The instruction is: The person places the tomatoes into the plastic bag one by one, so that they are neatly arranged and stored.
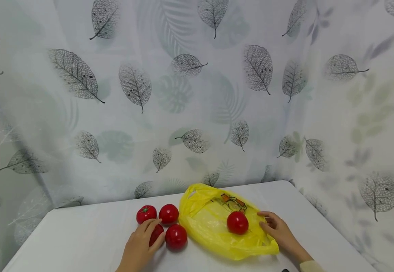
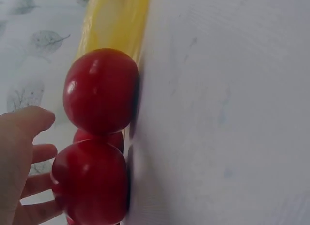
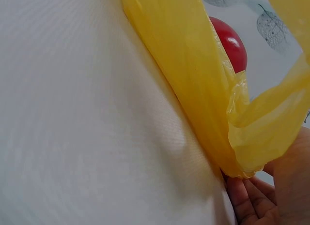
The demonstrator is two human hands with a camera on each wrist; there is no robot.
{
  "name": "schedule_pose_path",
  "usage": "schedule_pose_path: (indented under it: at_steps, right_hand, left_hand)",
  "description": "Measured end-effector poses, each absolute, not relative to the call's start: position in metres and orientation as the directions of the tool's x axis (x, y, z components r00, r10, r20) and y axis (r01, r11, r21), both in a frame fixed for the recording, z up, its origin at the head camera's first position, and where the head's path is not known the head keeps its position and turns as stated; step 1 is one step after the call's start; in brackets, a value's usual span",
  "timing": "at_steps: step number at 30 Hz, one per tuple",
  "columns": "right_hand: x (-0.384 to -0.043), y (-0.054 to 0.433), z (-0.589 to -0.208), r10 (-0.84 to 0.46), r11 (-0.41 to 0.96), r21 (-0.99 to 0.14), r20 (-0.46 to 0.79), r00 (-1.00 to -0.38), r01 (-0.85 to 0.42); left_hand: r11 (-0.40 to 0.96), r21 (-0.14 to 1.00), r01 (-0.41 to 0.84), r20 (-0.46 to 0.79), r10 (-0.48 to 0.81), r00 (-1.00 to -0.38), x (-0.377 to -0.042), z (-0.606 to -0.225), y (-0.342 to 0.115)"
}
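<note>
My left hand reaches over a red tomato, its fingers spread on the far side. In the left wrist view the thumb stands apart from the tomatoes, and the fingertips come close to the lower tomato. Beside it sit a front tomato, a back tomato and one with a green stem top. A yellow plastic bag lies spread, with one tomato on it. At the bag's right edge, my right hand grips the plastic between thumb and fingers.
Everything lies on a white table. Behind it and along the right side hangs a pale curtain printed with leaves. A small dark object shows at the bottom edge of the head view.
</note>
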State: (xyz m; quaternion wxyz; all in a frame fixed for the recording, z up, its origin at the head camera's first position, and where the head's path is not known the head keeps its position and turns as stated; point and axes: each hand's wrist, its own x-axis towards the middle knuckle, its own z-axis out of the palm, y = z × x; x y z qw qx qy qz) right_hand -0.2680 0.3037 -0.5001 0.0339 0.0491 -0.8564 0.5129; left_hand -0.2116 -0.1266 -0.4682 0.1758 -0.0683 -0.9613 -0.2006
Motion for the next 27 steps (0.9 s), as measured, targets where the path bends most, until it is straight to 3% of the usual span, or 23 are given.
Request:
schedule_pose_path:
  at_steps: [8, 27]
  right_hand:
    - [-0.2664, 0.3038, -0.4993, -0.027, 0.473, -0.877, 0.081, -0.996, -0.084]
    - [-0.2678, 0.3043, -0.5002, -0.042, 0.488, -0.867, 0.086, -0.995, -0.095]
  left_hand:
    - [0.915, 0.335, 0.225, 0.355, 0.099, -0.93, -0.2144, -0.4728, -0.1295]
    - [0.891, 0.395, 0.226, 0.294, 0.111, -0.949, -0.2117, -0.4715, -0.1336]
